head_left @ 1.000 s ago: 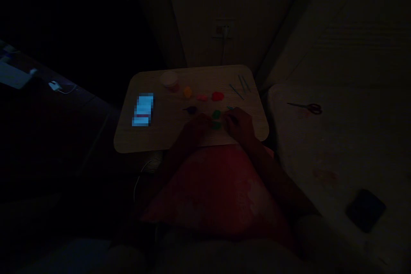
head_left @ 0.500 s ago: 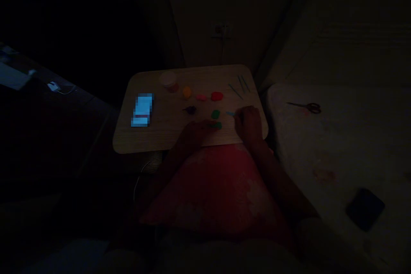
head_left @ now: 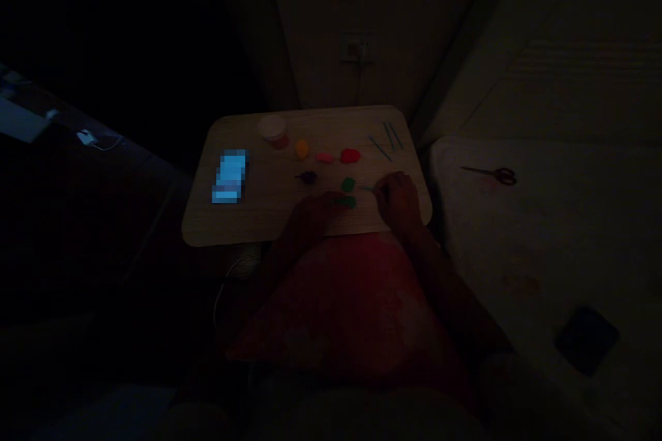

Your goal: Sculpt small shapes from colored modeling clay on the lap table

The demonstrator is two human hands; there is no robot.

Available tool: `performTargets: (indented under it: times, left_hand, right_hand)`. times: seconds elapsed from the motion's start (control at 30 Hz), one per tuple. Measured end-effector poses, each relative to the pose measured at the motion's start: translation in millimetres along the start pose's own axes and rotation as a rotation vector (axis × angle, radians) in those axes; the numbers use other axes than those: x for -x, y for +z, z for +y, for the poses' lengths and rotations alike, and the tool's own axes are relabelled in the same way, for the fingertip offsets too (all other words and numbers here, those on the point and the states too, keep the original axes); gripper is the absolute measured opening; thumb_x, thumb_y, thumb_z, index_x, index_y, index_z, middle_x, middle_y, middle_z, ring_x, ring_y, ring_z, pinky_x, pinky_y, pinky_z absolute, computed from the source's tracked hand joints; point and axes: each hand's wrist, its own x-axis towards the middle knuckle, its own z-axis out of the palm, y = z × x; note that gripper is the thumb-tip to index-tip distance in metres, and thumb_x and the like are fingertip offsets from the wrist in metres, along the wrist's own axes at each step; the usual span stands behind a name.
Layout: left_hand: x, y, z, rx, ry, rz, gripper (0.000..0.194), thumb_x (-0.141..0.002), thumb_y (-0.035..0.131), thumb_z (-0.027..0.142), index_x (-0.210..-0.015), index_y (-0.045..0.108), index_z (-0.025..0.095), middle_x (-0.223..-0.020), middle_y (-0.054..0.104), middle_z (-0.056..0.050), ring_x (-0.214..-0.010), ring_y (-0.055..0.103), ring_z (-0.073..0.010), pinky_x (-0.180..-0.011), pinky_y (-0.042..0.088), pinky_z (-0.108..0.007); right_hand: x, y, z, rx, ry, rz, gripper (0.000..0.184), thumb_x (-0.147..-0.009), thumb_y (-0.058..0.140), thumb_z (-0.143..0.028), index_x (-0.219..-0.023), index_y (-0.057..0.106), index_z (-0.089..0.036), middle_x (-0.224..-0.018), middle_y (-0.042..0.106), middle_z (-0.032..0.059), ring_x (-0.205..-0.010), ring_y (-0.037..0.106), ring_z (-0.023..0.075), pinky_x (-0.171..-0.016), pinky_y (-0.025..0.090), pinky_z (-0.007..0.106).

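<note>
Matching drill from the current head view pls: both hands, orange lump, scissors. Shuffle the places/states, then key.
Column 1
1. Left hand
2. Right hand
3. Orange lump
4. Scissors

Column 2
A. On the pale surface right of the table
B. Holding a thin blue tool
C. Between the tub and the pink piece
D. Fingers at the lower green piece

Pairs: 1-D, 2-B, 3-C, 4-A

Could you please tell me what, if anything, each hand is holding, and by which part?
The right hand holds a thin blue stick behind its exposed tip. The left hand is at the nearer green lump; whether it grips it cannot be told.
</note>
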Motion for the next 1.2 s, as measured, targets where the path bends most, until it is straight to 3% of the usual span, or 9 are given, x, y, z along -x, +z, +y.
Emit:
performTargets:
  times: [0.23,0.43,0.6,0.77,0.93,1.1,1.2]
  left_hand:
    - [1.5,0.5,-0.2,-0.059,-0.009,0.065,0.036,-0.096,0.057,0.017,-0.124,0.075,0.031,-0.145,0.063,-0.004,-0.113,0.067,-0.0245,-0.100,0.052,-0.040]
    - [4.1,0.0,-3.8,-0.132,0.011,0.103,0.037,-0.097,0.054,0.014,-0.123,0.076,0.030,-0.127,0.071,-0.005,-0.107,0.068,-0.0207,-0.096,0.054,-0.035]
    - [2.4,-2.8,0.6,-0.177,-0.001,0.123,0.030,-0.101,0.053,0.022,-0.115,0.079,0.028,-0.122,0.071,-0.005,-0.096,0.068,-0.0193,-0.087,0.054,-0.033]
    - [2.9,-2.3,-0.4,-0.198,-0.047,0.153,0.028,-0.102,0.053,0.028,-0.109,0.080,0.026,-0.114,0.071,-0.006,-0.086,0.066,-0.0174,-0.081,0.054,-0.031]
    - [4.4,-1.6,-2.4,-0.213,0.009,0.128,0.031,-0.100,0.053,0.020,-0.113,0.080,0.028,-0.130,0.069,-0.005,-0.091,0.068,-0.0178,-0.085,0.054,-0.033]
    - [5.0,-1.5,-1.2,-0.224,0.003,0.123,0.033,-0.099,0.054,0.017,-0.115,0.079,0.028,-0.128,0.072,-0.005,-0.102,0.069,-0.0217,-0.090,0.054,-0.036]
    - [4.9,-0.5,-2.4,-0.224,-0.006,0.115,0.033,-0.098,0.055,0.017,-0.117,0.079,0.029,-0.123,0.073,-0.005,-0.099,0.069,-0.0218,-0.088,0.054,-0.036]
  right_hand:
    - [2.6,-3.3,-6.1,-0.232,-0.065,-0.111,0.018,-0.096,0.050,-0.027,-0.105,0.062,-0.018,-0.098,0.069,0.0135,-0.088,0.062,0.0276,-0.080,0.047,0.039]
    - [2.1,0.7,-12.9,-0.398,-0.158,-0.119,0.019,-0.100,0.049,-0.030,-0.107,0.064,-0.020,-0.104,0.070,0.0125,-0.095,0.063,0.0269,-0.086,0.050,0.041]
    - [-4.6,12.7,-25.3,-0.368,-0.258,-0.190,0.018,-0.101,0.049,-0.026,-0.106,0.065,-0.019,-0.106,0.064,0.0130,-0.099,0.060,0.0269,-0.090,0.050,0.041]
    - [-8.3,23.2,-31.8,-0.303,-0.239,-0.217,0.020,-0.101,0.051,-0.026,-0.110,0.066,-0.017,-0.112,0.056,0.0135,-0.097,0.057,0.0257,-0.088,0.051,0.040]
    - [-8.7,25.5,-36.9,-0.250,-0.231,-0.225,0.020,-0.101,0.050,-0.025,-0.111,0.067,-0.021,-0.112,0.055,0.0109,-0.090,0.055,0.0225,-0.083,0.051,0.036]
    - [-8.2,19.1,-41.3,-0.099,-0.255,-0.251,0.024,-0.099,0.050,-0.021,-0.104,0.073,-0.019,-0.108,0.058,0.0128,-0.087,0.053,0.0231,-0.076,0.047,0.035]
    - [-4.4,13.3,-38.0,-0.030,-0.324,-0.240,0.032,-0.091,0.053,-0.012,-0.113,0.076,-0.019,-0.108,0.059,0.0139,-0.094,0.053,0.0266,-0.082,0.046,0.039]
